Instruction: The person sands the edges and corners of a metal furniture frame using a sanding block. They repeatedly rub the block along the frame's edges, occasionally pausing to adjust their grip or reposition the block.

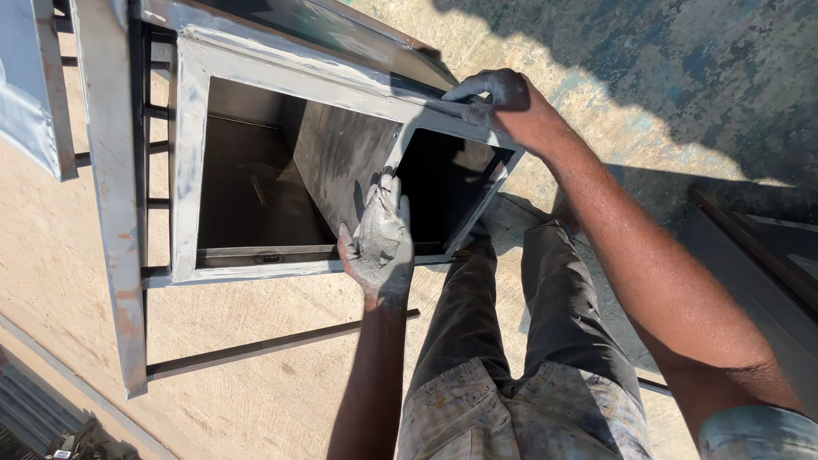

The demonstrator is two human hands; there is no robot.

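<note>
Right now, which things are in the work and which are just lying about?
In the work:
left hand, coated grey
right hand
grey metal window frame
crossbar the left hand presses

Lying about:
loose dark bar
dark frame at right
concrete floor

You are standing on a bare concrete floor [256,375] — sandy beige where the sun hits it, mottled grey-green under the shadow at the upper right. A grey-painted metal window frame [192,170] rests on it, its long outer rail [115,213] streaked with rust patches, thin dark crossbars [256,347] running out from that rail over the concrete. At the right edge a second dark metal frame [758,255] lies on the floor — only partly in view. In the lower left corner you can see ribbed metal pieces [34,417], too dark to tell apart.
</note>
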